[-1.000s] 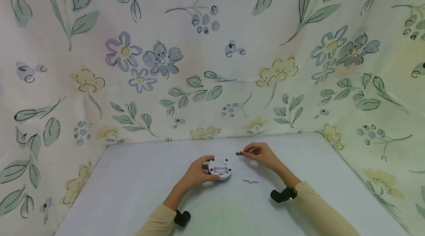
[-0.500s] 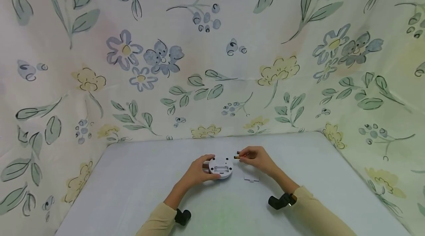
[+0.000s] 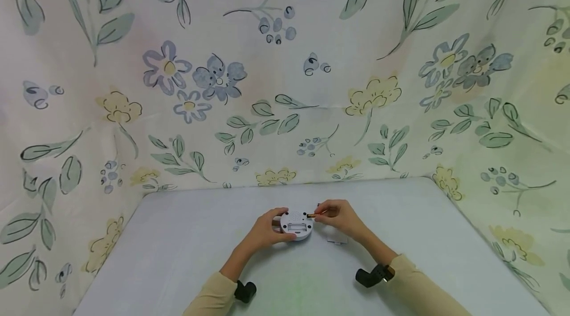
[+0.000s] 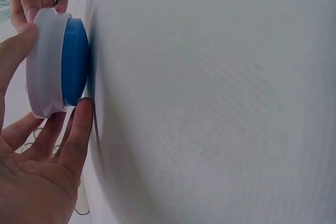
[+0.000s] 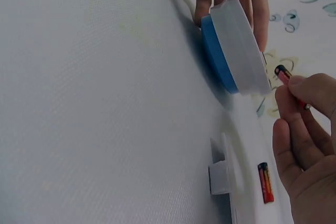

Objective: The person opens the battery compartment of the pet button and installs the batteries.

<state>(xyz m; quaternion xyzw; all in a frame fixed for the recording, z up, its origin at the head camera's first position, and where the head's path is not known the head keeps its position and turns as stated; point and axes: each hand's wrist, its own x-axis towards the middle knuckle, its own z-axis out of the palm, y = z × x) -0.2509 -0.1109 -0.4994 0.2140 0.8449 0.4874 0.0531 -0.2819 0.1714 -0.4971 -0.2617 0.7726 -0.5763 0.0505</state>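
Right hand (image 3: 340, 216) has come leftward over last second, thumb and fingers pinching slim red-and-black cylindrical battery (image 5: 283, 74). Battery now just beside round white-and-blue plastic device (image 5: 231, 51), apart from it (gap shows in right wrist view). Left hand (image 3: 262, 232) unmoved: fingers spread wide, gripping device rim, blue side facing white worktop (image 3: 178, 242). Rectangular compartment (image 3: 296, 227) uncovered; pinched battery near, not in it. Second red-and-black battery (image 5: 265, 183), small white plastic cover (image 5: 219, 178) rest near device.
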